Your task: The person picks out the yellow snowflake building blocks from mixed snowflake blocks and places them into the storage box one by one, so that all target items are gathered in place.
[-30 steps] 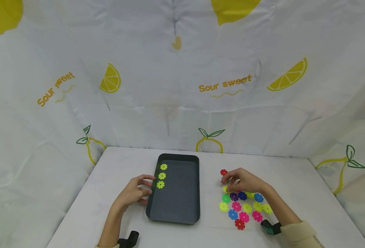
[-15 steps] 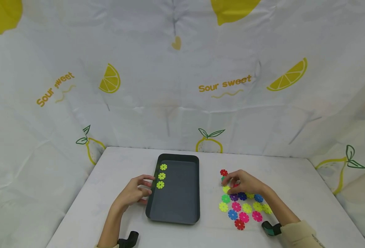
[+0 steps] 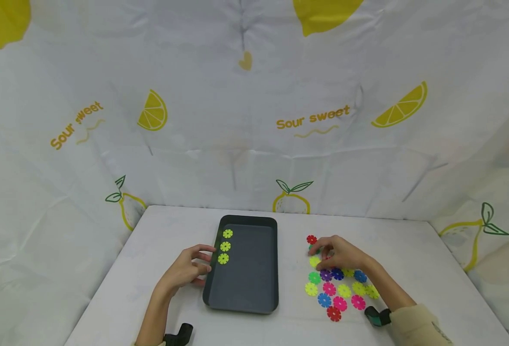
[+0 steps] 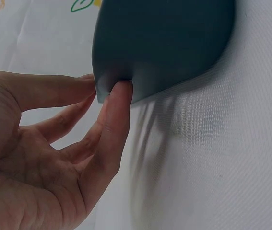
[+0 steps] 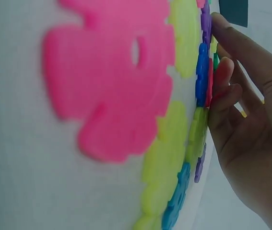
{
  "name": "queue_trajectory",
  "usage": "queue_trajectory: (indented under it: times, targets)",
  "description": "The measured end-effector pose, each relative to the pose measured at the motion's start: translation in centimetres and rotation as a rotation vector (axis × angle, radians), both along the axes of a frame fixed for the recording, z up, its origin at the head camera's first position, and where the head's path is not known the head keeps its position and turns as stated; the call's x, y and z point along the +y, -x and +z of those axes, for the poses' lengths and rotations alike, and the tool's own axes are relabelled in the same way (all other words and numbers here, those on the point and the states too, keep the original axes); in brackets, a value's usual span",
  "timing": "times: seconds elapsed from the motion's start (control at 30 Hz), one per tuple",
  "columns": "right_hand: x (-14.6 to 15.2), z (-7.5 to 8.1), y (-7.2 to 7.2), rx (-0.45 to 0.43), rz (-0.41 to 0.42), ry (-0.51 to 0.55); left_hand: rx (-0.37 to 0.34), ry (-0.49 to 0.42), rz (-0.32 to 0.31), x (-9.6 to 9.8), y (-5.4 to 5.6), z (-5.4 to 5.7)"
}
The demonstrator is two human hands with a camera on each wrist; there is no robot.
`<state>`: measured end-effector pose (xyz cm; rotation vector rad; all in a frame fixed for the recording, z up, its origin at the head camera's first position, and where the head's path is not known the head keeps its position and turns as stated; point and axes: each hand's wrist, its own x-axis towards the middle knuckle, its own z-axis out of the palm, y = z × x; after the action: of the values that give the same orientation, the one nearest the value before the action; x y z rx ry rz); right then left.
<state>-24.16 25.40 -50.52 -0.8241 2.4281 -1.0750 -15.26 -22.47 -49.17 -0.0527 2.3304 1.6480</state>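
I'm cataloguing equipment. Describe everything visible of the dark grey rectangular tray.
The dark grey rectangular tray is shallow and matt, material unclear, with rounded corners and raised walls. It lies on the white table, short side nearest; three lime notched plastic discs sit inside along its left. The left hand touches its left wall.
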Motion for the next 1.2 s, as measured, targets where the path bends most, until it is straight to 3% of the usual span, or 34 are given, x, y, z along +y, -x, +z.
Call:
queue_trajectory:
  times: [0.57,1.2]
  targets:
    - [0.3,-0.3,1.1,-0.029,0.050,-0.028,0.007,-0.002,0.001,0.0,0.0,0.0]
    - [-0.1,-0.1,0.7,-0.026,0.023,-0.041,0.000,0.002,0.003,0.1,0.1,0.0]
